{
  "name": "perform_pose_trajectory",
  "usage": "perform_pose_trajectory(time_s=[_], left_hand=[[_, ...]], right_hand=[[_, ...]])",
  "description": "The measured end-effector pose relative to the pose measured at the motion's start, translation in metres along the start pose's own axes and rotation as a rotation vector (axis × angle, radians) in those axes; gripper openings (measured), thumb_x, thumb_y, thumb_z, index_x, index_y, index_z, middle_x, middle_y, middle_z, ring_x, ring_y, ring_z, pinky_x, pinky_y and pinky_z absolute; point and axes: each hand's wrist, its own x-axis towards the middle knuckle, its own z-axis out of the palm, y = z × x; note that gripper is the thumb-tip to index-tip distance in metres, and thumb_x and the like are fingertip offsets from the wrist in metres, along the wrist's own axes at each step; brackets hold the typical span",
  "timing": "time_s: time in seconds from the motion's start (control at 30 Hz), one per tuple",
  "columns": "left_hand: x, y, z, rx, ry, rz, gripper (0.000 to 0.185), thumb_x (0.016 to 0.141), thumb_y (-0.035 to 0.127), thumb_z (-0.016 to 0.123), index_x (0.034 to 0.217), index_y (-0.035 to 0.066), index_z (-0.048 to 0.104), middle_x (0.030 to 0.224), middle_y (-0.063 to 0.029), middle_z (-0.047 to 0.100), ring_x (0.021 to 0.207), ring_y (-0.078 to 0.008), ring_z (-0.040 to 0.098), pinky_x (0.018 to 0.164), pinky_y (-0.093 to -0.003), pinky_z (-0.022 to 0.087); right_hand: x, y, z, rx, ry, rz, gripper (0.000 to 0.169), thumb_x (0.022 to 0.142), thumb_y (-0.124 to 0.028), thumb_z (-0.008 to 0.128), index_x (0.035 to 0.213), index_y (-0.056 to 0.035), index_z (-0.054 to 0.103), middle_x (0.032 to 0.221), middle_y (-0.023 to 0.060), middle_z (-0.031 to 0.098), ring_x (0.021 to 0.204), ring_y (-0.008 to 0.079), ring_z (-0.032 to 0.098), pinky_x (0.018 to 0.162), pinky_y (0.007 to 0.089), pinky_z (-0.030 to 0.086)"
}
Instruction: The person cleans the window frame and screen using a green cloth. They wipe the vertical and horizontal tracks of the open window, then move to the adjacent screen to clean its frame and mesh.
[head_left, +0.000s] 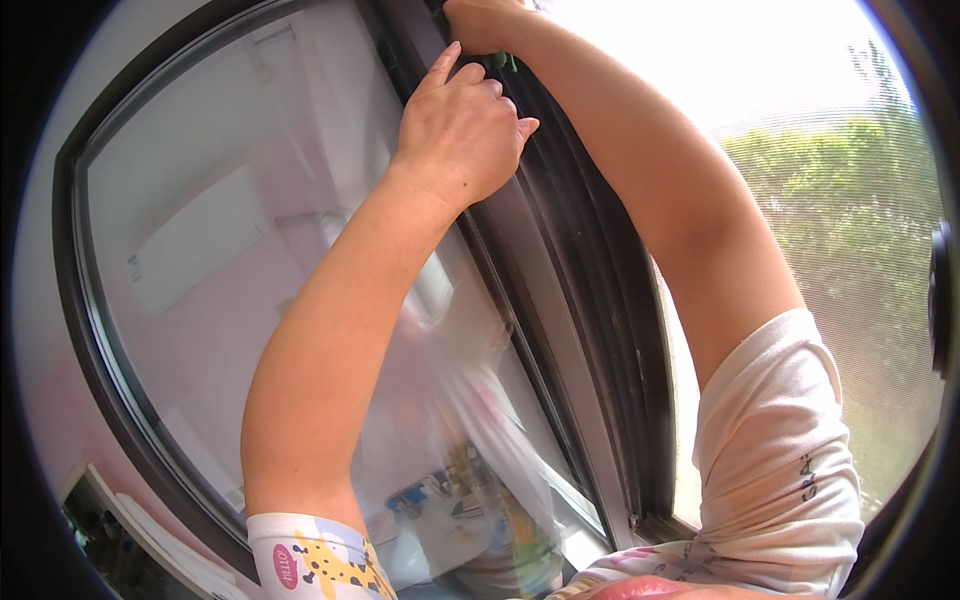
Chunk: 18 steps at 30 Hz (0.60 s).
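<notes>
My left hand (466, 135) lies against the dark window sash frame (529, 225), back of the hand towards me. One finger stretches out along the frame, the others curl, and the thumb sticks out to the right. Whether these fingers grip the frame is hidden. Higher up, my right hand (484, 22) is partly cut off by the top edge of view. Green material, apparently a cloth (501, 61), shows beneath its palm, pressed at the frame. A pane of window glass (225, 360), reflecting a room, fills the area left of the frame.
An insect screen (810, 247) covers the opening on the right, with green shrubs (832, 172) outside. The dark outer rail (652, 420) runs down to a lower corner. A dark round-edged object (940, 300) stands at the far right rim. A white-edged item (127, 517) is at lower left.
</notes>
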Motion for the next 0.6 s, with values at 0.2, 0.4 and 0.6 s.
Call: perform_pose_trajectory(time_s=[0.2,0.4,0.6], left_hand=[[0.002,0.009,0.008,-0.009,-0.036,-0.006,0.041,0.092,0.037,0.052,0.075,0.005,0.07,0.083,-0.0041,0.064,0.099,-0.0188,0.055,0.11,-0.0378,0.028],[-0.004,0.007,0.025,-0.18,0.106,0.029,0.04,0.087,0.04,0.059,0.076,0.002,0.067,0.084,-0.0066,0.063,0.101,-0.0223,0.053,0.105,-0.0403,0.031],[0.0,0.013,0.019,-0.163,0.214,0.063,0.039,0.084,0.039,0.062,0.071,0.003,0.065,0.078,-0.0067,0.06,0.093,-0.0239,0.055,0.096,-0.0402,0.038]], right_hand=[[-0.03,-0.001,0.016,-0.077,-0.11,0.077,0.031,0.075,-0.022,0.061,0.101,-0.0079,0.068,0.093,0.0137,0.068,0.093,0.0313,0.066,0.074,0.045,0.05],[-0.035,-0.013,0.002,-0.036,0.022,0.138,0.032,0.083,-0.02,0.052,0.108,-0.0087,0.068,0.127,0.0151,0.053,0.117,0.0296,0.052,0.093,0.0449,0.044],[-0.011,0.0,0.002,-0.117,0.003,0.154,0.036,0.085,-0.02,0.05,0.117,-0.0086,0.063,0.135,0.0131,0.048,0.125,0.0326,0.046,0.1,0.0507,0.036]])
